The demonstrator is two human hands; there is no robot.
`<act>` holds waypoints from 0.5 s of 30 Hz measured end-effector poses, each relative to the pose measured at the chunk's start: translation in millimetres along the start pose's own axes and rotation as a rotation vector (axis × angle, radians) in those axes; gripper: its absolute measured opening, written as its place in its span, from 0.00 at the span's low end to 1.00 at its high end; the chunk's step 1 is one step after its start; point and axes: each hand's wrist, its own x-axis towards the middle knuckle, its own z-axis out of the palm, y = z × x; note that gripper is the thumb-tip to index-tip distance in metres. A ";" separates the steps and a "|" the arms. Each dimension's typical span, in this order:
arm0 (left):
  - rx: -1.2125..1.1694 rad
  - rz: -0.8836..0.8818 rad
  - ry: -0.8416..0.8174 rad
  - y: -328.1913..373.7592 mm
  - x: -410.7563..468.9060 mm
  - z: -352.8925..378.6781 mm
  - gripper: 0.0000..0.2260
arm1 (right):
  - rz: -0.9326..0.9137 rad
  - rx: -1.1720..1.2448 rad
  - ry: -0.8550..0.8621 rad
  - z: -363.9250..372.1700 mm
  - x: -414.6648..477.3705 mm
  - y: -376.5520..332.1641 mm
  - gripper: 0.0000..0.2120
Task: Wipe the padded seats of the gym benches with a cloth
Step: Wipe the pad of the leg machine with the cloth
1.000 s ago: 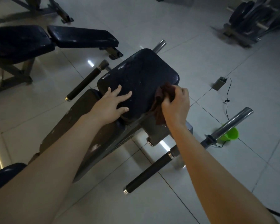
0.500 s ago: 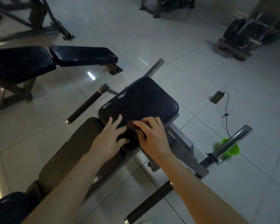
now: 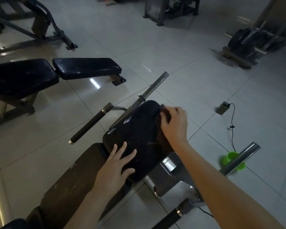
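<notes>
Your left hand (image 3: 116, 169) lies flat, fingers spread, pressing near end of black padded seat (image 3: 139, 138) at frame centre. Your right hand (image 3: 173, 124) grips dark brown cloth (image 3: 163, 140), fingers curled, at seat's right edge; hand hides most of cloth. Black-grip handle (image 3: 91, 123) juts left of seat. Chrome bar (image 3: 243, 158) at lower right crosses in front of green cup (image 3: 231, 156). Small box with cable (image 3: 223, 107) on tiles at right. Second bench (image 3: 86, 67) upper left, weight plates (image 3: 244, 41) upper right.

The cloth (image 3: 163, 138), mostly hidden under the right hand (image 3: 173, 124), fingers (image 3: 178, 110) motion-blurred; the green cup (image 3: 229, 156), smeared, partly behind the steel bar (image 3: 248, 153); the second bench (image 3: 23, 76), cropped at left; the far rack (image 3: 248, 42), perhaps weight plates, indistinct.
</notes>
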 end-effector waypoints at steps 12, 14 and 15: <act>0.125 0.031 0.022 -4.4 2.4 -5.9 0.29 | -0.220 0.058 -0.097 41.6 -168.7 -19.3 0.15; 0.154 0.032 0.035 -3.1 3.6 -6.8 0.28 | -0.188 0.057 -0.037 45.1 -169.9 -23.7 0.15; 0.161 0.042 0.048 -2.9 5.1 -8.0 0.28 | -0.153 0.061 0.019 44.7 -162.3 -26.6 0.14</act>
